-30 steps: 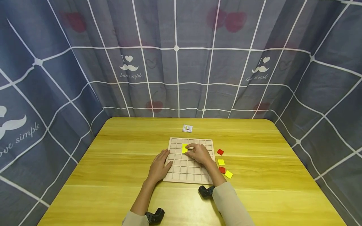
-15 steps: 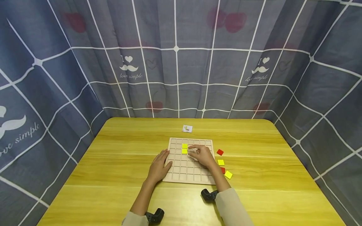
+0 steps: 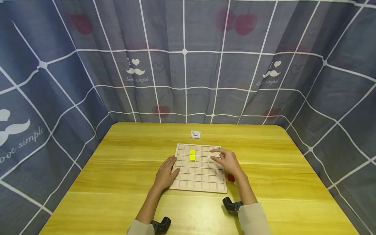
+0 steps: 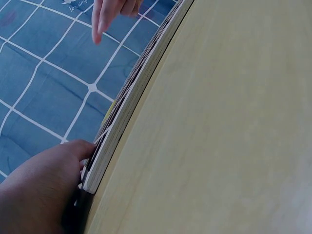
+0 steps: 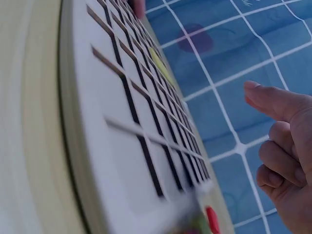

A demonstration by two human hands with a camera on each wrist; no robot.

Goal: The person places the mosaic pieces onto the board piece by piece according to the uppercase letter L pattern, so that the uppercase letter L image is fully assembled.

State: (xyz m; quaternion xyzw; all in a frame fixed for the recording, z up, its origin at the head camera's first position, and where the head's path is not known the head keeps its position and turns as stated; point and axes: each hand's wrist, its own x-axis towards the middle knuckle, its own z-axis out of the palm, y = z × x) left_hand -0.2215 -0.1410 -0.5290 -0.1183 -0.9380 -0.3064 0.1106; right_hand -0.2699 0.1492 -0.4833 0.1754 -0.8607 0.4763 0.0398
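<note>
Grid board [image 3: 199, 169] on table [image 3: 117, 182]: left hand [image 3: 165, 174] rests flat on its edge; right hand [image 3: 227, 161] hovers above, seemingly holding nothing.

Two yellow tiles [image 3: 192, 154] sit in the pale gridded board [image 3: 199, 182].

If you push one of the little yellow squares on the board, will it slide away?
Probably not: each yellow square sits inside a walled cell of the wooden board, so it would likely stay put. Being thin and flat, it looks light, stiff, and won't roll.
</note>
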